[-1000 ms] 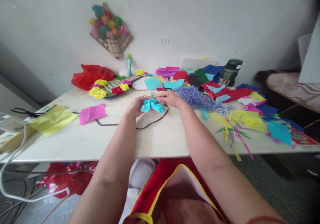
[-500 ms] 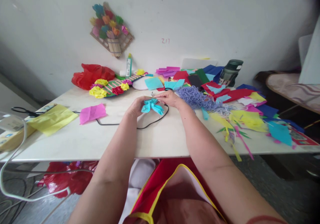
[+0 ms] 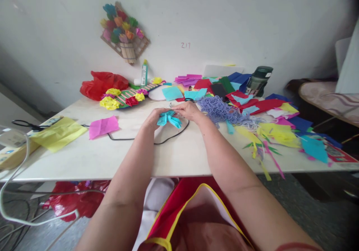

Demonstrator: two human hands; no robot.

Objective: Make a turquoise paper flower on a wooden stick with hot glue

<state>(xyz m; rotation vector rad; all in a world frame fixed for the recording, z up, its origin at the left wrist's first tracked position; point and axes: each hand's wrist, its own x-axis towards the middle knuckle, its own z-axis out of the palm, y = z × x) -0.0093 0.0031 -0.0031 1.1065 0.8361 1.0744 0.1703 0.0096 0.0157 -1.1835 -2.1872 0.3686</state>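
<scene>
A blue crepe-paper flower [image 3: 169,119], bunched at its middle with folded ends fanned out, is held above the table. My left hand [image 3: 155,118] is closed around its left side. From the right, my right hand [image 3: 188,110] has its fingers pinched at the flower's upper edge; what exactly lies between those fingertips is too small to make out. A black cable [image 3: 168,140] loops on the table just below the flower. Right of my right hand lies a tangled heap of purple yarn [image 3: 217,109].
A pink paper sheet [image 3: 103,127] and a yellow sheet [image 3: 62,134] lie left, near a power strip [image 3: 11,157]. Behind are a decorated green panel [image 3: 126,98], a red plastic bag [image 3: 103,85] and a glue tube [image 3: 144,73]. Coloured paper and a dark bottle [image 3: 259,80] stand right.
The blue flower has shifted and tilted slightly to the left, its right end turning a little downward. Both hands keep nearly the same place and grip.
</scene>
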